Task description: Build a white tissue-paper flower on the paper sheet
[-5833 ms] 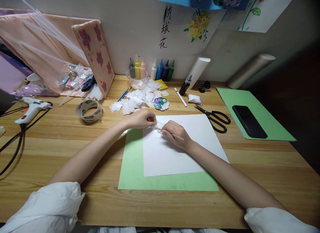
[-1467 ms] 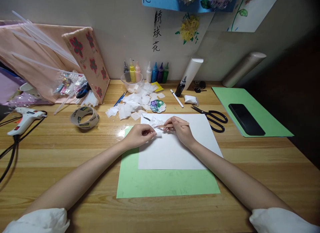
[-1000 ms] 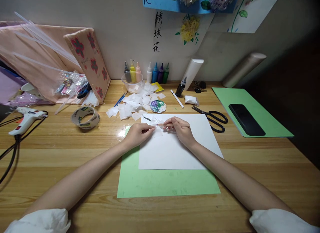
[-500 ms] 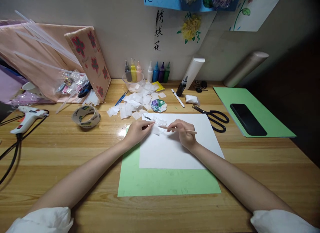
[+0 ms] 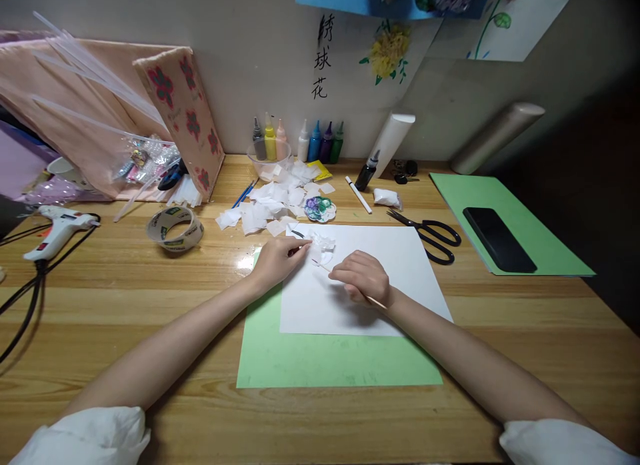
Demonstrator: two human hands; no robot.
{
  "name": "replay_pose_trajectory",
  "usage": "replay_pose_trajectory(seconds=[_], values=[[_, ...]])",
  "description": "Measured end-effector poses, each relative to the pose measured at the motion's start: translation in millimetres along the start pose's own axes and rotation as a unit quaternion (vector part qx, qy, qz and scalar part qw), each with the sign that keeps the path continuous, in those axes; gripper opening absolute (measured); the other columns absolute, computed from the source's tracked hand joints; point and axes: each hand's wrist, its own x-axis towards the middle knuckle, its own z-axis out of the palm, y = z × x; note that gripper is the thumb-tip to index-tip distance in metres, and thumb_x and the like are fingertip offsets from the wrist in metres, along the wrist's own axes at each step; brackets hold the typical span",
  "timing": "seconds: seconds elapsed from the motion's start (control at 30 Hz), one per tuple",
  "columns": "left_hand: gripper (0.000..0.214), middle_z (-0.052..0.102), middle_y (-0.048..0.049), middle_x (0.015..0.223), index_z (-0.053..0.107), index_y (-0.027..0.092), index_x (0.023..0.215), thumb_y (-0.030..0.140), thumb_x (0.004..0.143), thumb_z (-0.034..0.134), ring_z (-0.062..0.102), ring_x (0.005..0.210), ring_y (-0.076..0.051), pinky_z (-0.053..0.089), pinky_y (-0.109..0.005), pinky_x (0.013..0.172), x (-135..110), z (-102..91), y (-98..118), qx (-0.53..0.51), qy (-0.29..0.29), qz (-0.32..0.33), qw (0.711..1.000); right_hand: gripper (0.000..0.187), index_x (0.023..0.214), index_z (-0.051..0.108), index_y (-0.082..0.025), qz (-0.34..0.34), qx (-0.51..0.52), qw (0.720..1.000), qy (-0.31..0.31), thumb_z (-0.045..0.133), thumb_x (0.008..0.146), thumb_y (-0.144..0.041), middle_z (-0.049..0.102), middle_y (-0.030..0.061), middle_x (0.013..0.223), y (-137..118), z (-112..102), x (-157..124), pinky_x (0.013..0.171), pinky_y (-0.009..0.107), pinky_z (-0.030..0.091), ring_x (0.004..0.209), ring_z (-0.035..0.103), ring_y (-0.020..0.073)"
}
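though plain white, ruffled tissue

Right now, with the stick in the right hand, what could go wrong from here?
The tip of the stick is close to the white bunch, so a hard jab might tear or shift it. The loose squares lie just beyond the left hand and could scatter if it sweeps forward. The scissors lie beside the sheet; a wide swing of the right hand might knock them.

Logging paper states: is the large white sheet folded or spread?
Spread: the large white sheet lies flat atop a green sheet, no fold visible.
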Motion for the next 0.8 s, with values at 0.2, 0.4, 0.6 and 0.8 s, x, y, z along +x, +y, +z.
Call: replay_pose_trajectory(seconds=[0.2,0.4,0.6,0.8], values=[[0.029,0.072,-0.0054,0.088,0.069,0.020,0.102,0.032,0.086,0.048,0.060,0.070,-0.014,0.042,-0.024,0.061,1.0,-0.3,2.6,0.002,0.001,0.006,1.000,0.026,0.081,0.058,-0.016,0.079,-0.017,0.996,-0.046,0.036,0.093,-0.024,0.064,0.0068,0.065,1.7,3.1,4.1,0.058,0.030,0.038,0.062,0.054,0.0163],[0.028,0.071,-0.0050,0.086,0.070,0.020,0.100,0.033,0.086,0.049,0.058,0.069,-0.014,0.040,-0.023,0.061,1.9,-0.7,4.2,0.008,0.003,0.001,1.000,0.023,0.080,0.059,-0.017,0.129,-0.017,0.991,-0.038,0.040,0.092,-0.022,0.064,0.0062,0.067,4.4,3.7,1.0,0.060,0.030,0.039,0.062,0.054,0.0162],[0.027,0.065,-0.0015,0.070,0.069,0.021,0.098,0.035,0.085,0.049,0.053,0.062,-0.012,0.035,-0.023,0.057,1.8,-0.8,3.4,0.023,0.002,-0.018,1.000,0.022,0.080,0.059,-0.017,0.166,0.002,0.986,-0.024,0.041,0.091,-0.020,0.066,0.0065,0.070,6.5,5.3,-2.6,0.062,0.031,0.041,0.064,0.055,0.0162],[0.021,0.060,0.0005,0.065,0.066,0.019,0.085,0.033,0.083,0.050,0.050,0.060,-0.012,0.033,-0.023,0.057,4.1,0.0,4.0,0.034,0.004,-0.033,0.999,0.025,0.079,0.059,-0.017,0.174,0.011,0.985,-0.018,0.038,0.092,-0.023,0.065,0.0060,0.069,5.5,5.4,-2.1,0.062,0.031,0.041,0.063,0.055,0.0162]])
